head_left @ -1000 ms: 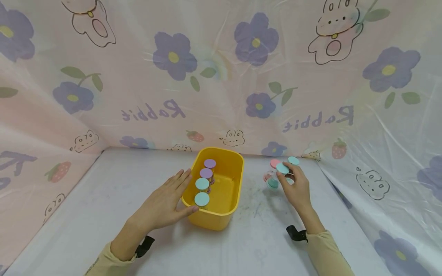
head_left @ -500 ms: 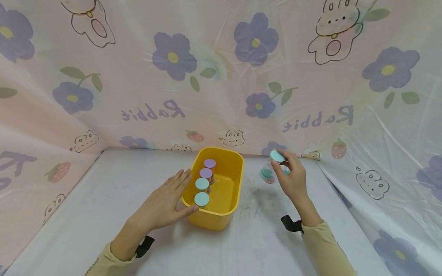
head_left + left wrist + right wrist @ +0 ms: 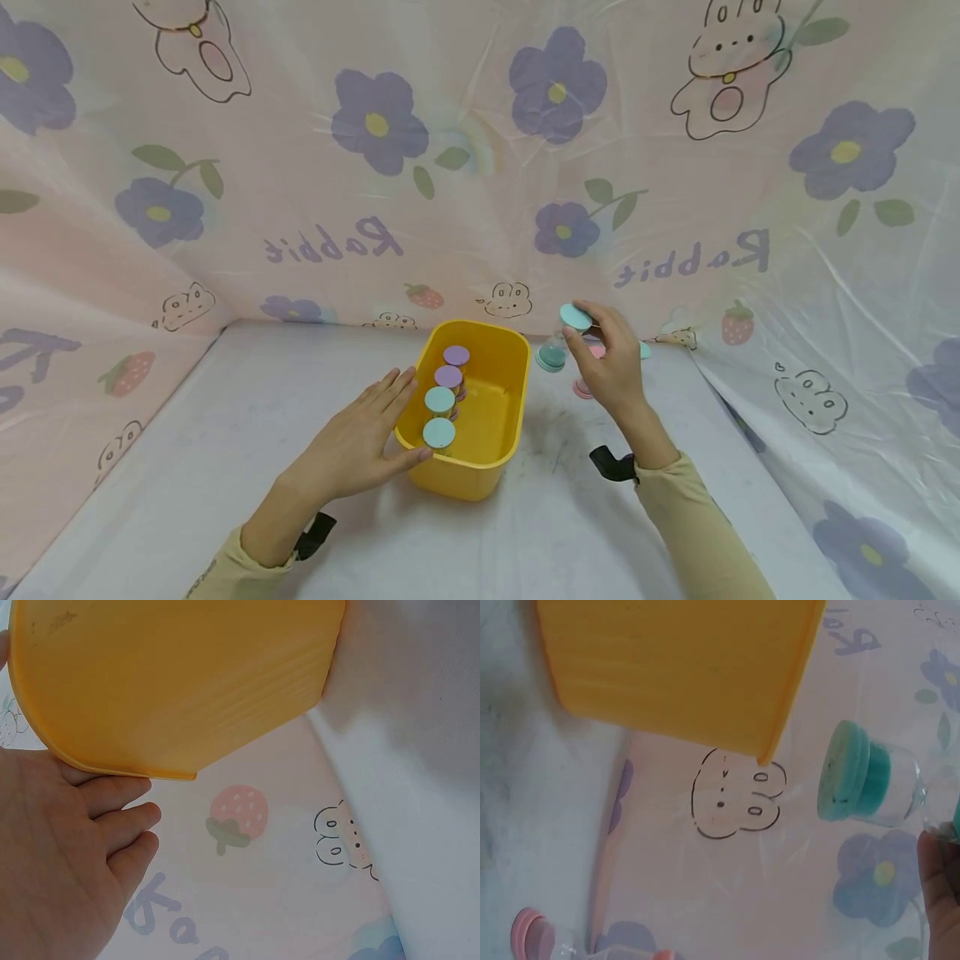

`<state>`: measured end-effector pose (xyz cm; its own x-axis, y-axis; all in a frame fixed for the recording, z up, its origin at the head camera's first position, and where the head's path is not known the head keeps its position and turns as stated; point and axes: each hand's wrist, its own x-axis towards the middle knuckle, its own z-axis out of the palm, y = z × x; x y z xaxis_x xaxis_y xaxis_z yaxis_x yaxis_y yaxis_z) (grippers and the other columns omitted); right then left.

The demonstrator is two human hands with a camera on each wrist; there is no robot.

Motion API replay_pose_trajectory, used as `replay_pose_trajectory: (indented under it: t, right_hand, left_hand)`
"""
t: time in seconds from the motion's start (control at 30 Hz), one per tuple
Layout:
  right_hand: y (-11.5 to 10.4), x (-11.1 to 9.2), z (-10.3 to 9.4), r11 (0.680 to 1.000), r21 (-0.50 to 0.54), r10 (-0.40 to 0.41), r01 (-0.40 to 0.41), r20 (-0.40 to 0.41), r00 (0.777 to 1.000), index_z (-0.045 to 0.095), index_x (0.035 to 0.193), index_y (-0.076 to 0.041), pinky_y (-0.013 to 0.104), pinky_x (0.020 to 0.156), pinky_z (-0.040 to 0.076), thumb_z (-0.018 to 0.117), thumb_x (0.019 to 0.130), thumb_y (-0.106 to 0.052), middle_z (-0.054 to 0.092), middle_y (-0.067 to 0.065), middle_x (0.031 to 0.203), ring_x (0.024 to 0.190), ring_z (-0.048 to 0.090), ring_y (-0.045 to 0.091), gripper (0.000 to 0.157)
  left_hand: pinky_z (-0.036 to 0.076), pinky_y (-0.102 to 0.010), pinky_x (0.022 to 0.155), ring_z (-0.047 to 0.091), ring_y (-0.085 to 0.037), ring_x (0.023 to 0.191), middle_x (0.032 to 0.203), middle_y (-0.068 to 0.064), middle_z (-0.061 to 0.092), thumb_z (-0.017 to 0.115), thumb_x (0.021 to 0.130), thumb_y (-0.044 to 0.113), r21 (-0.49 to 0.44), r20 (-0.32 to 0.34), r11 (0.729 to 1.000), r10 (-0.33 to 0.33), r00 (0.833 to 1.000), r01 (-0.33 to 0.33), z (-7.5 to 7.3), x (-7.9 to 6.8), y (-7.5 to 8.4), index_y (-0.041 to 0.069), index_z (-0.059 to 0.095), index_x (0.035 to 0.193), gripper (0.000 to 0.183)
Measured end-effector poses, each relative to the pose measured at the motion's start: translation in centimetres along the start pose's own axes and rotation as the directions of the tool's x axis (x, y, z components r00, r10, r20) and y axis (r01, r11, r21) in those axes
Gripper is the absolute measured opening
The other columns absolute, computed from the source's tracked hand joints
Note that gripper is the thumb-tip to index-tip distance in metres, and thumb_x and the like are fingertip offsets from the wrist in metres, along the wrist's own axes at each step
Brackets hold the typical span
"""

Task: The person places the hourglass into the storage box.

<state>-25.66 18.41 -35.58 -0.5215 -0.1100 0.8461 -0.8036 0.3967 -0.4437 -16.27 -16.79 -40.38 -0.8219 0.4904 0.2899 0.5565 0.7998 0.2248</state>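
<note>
just right of the yellow bin (image 3: 459, 482), the teal-capped hourglass (image 3: 877, 782), its base apparently tilted binward, is pinched in the nearer right hand (image 3: 615, 368), the left hand (image 3: 356, 446) spread against the bin's left rim.

The person wears long sleeves in pale khaki, the left sleeve (image 3: 243, 573) marked near the bottom edge of the view with a small dark pattern, too small to read. The right sleeve (image 3: 701, 525) looks plain and lightly creased, ending at the wrist. Both hands, left hand (image 3: 352, 450) and right hand (image 3: 613, 367), are bare. A blocky black piece (image 3: 315, 536) juts out by the left cuff; a black elbow-shaped piece (image 3: 611, 464) sits by the right cuff.
</note>
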Motion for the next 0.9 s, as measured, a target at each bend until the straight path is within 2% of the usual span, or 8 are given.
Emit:
replay_pose_trajectory:
  t: [0.13, 0.37, 0.57, 0.67, 0.9]
  right_hand:
    - [0.7, 0.4, 0.8, 1.000, 0.016, -0.014, 0.014, 0.015, 1.000, 0.063, 0.129, 0.014, 0.011, 0.095, 0.051, 0.073, 0.084, 0.018, 0.064, 0.029, 0.118, 0.100, 0.059, 0.011, 0.046]
    - [-0.9, 1.2, 2.4, 0.999, 0.030, -0.035, 0.034, 0.051, 0.998, 0.061, 0.127, 0.018, 0.011, 0.094, 0.051, 0.071, 0.086, 0.018, 0.062, 0.032, 0.119, 0.096, 0.060, 0.030, 0.042]
    - [0.8, 1.1, 3.5, 0.996, 0.058, -0.075, 0.069, 0.095, 0.993, 0.064, 0.129, 0.011, 0.014, 0.094, 0.054, 0.076, 0.085, 0.012, 0.066, 0.024, 0.122, 0.099, 0.065, 0.032, 0.046]
    - [1.0, 1.0, 4.2, 0.995, 0.080, -0.072, 0.063, 0.123, 0.990, 0.064, 0.128, 0.012, 0.016, 0.095, 0.055, 0.077, 0.086, 0.010, 0.066, 0.025, 0.122, 0.102, 0.066, 0.035, 0.044]
    - [1.3, 0.6, 5.3, 0.997, 0.058, -0.055, 0.043, 0.233, 0.971, 0.064, 0.130, 0.006, 0.036, 0.086, 0.064, 0.078, 0.090, 0.003, 0.066, 0.020, 0.122, 0.105, 0.069, 0.032, 0.043]
  left_hand:
    - [0.024, -0.051, 0.127, 0.021, -0.034, 0.158, 0.171, -0.013, 0.023, 0.053, 0.098, 0.070, 0.002, -0.001, 1.000, -0.001, 1.000, 0.001, 0.0, 0.0, 0.0, -0.001, 0.031, 0.162, 0.097]
    - [0.024, -0.052, 0.127, 0.021, -0.034, 0.158, 0.171, -0.013, 0.023, 0.053, 0.098, 0.070, -0.007, 0.004, 1.000, -0.010, 1.000, 0.010, 0.0, -0.1, 0.1, 0.000, 0.030, 0.162, 0.098]
    - [0.023, -0.051, 0.127, 0.020, -0.033, 0.158, 0.171, -0.013, 0.023, 0.053, 0.098, 0.070, -0.011, 0.001, 1.000, -0.010, 1.000, 0.010, 0.0, 0.0, 0.1, 0.000, 0.030, 0.162, 0.098]
    - [0.024, -0.052, 0.127, 0.020, -0.034, 0.158, 0.171, -0.013, 0.023, 0.053, 0.098, 0.070, -0.008, -0.003, 1.000, -0.006, 1.000, 0.006, 0.1, 0.0, 0.1, 0.000, 0.030, 0.162, 0.098]
    - [0.023, -0.052, 0.127, 0.019, -0.033, 0.159, 0.172, -0.013, 0.022, 0.053, 0.098, 0.070, -0.012, 0.001, 1.000, -0.009, 1.000, 0.009, 0.1, 0.0, 0.1, 0.000, 0.029, 0.163, 0.098]
